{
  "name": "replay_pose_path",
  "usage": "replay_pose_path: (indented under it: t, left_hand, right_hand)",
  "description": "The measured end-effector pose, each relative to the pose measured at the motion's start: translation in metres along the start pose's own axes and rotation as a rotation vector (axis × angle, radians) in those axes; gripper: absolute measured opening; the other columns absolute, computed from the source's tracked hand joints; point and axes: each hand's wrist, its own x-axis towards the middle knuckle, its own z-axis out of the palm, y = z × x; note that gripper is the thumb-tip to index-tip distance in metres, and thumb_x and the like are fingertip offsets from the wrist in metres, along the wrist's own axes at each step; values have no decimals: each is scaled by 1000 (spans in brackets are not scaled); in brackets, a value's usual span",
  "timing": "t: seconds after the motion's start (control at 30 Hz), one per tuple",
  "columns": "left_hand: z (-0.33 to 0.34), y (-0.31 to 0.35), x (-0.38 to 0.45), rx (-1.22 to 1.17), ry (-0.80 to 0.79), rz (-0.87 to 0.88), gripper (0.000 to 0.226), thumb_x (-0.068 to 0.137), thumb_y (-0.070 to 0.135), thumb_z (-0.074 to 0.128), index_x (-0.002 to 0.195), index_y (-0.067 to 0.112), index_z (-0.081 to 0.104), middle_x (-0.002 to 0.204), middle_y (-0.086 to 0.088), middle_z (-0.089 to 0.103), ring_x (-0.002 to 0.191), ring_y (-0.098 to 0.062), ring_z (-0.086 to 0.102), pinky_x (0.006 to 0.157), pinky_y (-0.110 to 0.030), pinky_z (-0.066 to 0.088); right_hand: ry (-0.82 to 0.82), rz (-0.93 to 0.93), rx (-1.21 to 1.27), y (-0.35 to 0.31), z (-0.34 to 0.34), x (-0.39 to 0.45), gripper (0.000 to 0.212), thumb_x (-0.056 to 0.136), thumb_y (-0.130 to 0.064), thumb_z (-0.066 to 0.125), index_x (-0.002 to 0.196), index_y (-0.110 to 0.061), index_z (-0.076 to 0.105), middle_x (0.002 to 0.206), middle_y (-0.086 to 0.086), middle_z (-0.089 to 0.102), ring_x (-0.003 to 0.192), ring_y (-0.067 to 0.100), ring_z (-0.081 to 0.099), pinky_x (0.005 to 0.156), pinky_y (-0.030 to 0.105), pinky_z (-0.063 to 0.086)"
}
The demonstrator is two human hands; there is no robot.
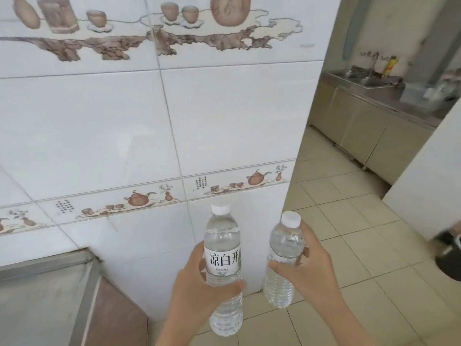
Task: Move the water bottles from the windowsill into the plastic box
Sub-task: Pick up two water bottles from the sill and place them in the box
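Two bare hands hold a water bottle apiece, a little apart, in front of a tiled wall corner. The left hand (197, 293) is wrapped around the middle of the left bottle (223, 265), thumb across the front below the white label with its black characters, fingers curled behind. That bottle stands nearly upright, its white cap at the top. The right hand (310, 268) is closed on the right bottle (283, 260), thumb at the front and fingers reaching round the far side up near the neck; this bottle leans slightly, its cap tipped to the right. Both bottles are clear, full-looking, and held off the floor, near each other but not touching.

Behind them rises a white tiled wall (112, 126), crossed by a decorative band of teapots and cups (139, 198) and, higher up, a larger picture of pots on a gnarled wooden stand. At lower left, a grey metal-edged surface (42, 290) meets the wall. Beige floor tiles (349, 221) stretch away to the right toward a steel sink counter (369, 83) with a tap and cabinet doors beneath. A dark object (449, 255) sits at the right edge, too cut off to identify. Neither windowsill nor plastic box shows in this view.
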Motion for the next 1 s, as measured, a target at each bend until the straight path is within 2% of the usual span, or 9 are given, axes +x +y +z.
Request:
replay_pose_path:
  t: [0.1, 0.2, 0.3, 0.43, 0.53, 0.7, 0.8, 0.9, 1.0]
  left_hand:
    - [61, 16, 25, 5, -49, -12, 79, 49, 31, 94, 113, 51, 51, 93, 25, 73, 82, 2, 70, 78, -32, 58]
    - [117, 33, 49, 0, -96, -11, 82, 49, 30, 94, 116, 51, 51, 94, 24, 73, 83, 0, 71, 77, -32, 58]
    - [172, 49, 75, 2, -146, -11, 80, 50, 32, 94, 114, 53, 50, 94, 28, 72, 83, 2, 70, 75, -28, 56]
    - [229, 72, 112, 43, -211, 3, 76, 42, 40, 90, 105, 57, 51, 92, 25, 73, 86, -1, 71, 82, -36, 58]
    - [266, 88, 146, 49, -264, 20, 75, 46, 33, 92, 108, 52, 54, 93, 28, 72, 84, 4, 69, 81, -33, 56]
    - [328, 112, 214, 59, -341, 71, 76, 53, 23, 94, 112, 45, 53, 91, 29, 71, 83, 9, 66, 75, -24, 51]
    - [369, 128, 263, 62, -391, 97, 80, 53, 24, 94, 116, 45, 51, 90, 30, 70, 81, 10, 65, 71, -22, 50]
    - [408, 148, 313, 74, -457, 122, 84, 51, 29, 94, 119, 46, 48, 89, 30, 70, 80, 7, 68, 70, -22, 50]
    - [442, 175, 359, 90, -523, 156, 86, 48, 37, 92, 120, 48, 47, 91, 30, 70, 80, 5, 69, 74, -26, 53]
  right_hand:
    - [34, 36, -21, 18, -54, 24, 85, 62, -2, 82, 115, -58, 46, 99, -31, 64, 89, -5, 63, 68, 10, 49]
    - [82, 78, -53, 36, -104, 46, 86, 61, -11, 83, 124, -55, 45, 105, -31, 62, 94, -7, 61, 69, 11, 49]
    - [146, 101, -89, 56, -153, 69, 85, 62, -14, 81, 123, -58, 43, 105, -29, 61, 90, -5, 61, 72, 16, 49]
    - [243, 163, -120, 78, -203, 93, 86, 60, -18, 83, 121, -61, 39, 108, -26, 61, 90, -7, 59, 74, 24, 52]
    - [304, 188, -139, 95, -233, 115, 87, 59, -21, 82, 120, -64, 38, 109, -23, 61, 89, 1, 61, 77, 33, 55]
    - [411, 203, -145, 118, -272, 165, 90, 60, -17, 85, 113, -69, 35, 106, -24, 60, 88, -6, 58, 70, 25, 51]
    - [496, 229, -80, 131, -295, 205, 92, 56, -13, 87, 115, -62, 37, 104, -30, 61, 88, -4, 62, 71, 27, 52]
    - [561, 234, -28, 135, -321, 252, 89, 55, -5, 88, 105, -60, 39, 101, -43, 56, 87, -11, 60, 69, 21, 48]
    - [628, 227, 18, 137, -347, 295, 88, 55, -1, 89, 108, -54, 43, 103, -42, 57, 89, -12, 60, 71, 19, 47]
